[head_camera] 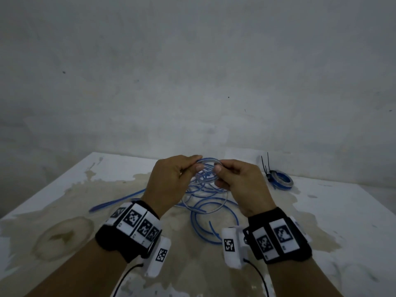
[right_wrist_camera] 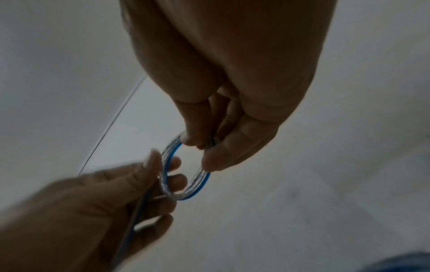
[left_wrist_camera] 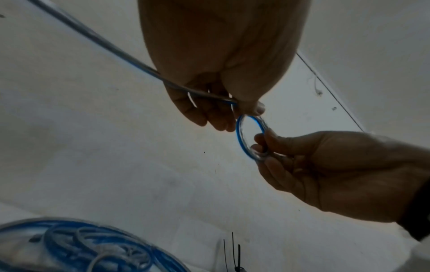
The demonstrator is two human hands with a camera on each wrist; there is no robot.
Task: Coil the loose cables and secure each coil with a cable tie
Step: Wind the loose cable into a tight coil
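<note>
A small coil (head_camera: 207,168) of blue and clear cable hangs above the table between both hands. My left hand (head_camera: 199,162) pinches its left side, and the cable's free length runs out of that hand (left_wrist_camera: 239,114) to the upper left. My right hand (head_camera: 220,166) pinches the coil's right side between thumb and fingers (right_wrist_camera: 204,149). In the wrist views the coil (left_wrist_camera: 251,138) (right_wrist_camera: 186,171) shows as a tight ring of a few turns. The rest of the loose cable (head_camera: 212,211) sprawls in wide loops on the table under the hands.
A finished blue coil (head_camera: 281,181) lies at the back right, with black cable ties (head_camera: 266,166) sticking up beside it. The stained white table (head_camera: 64,211) stands against a grey wall (head_camera: 192,82). One cable end (head_camera: 115,202) stretches off to the left.
</note>
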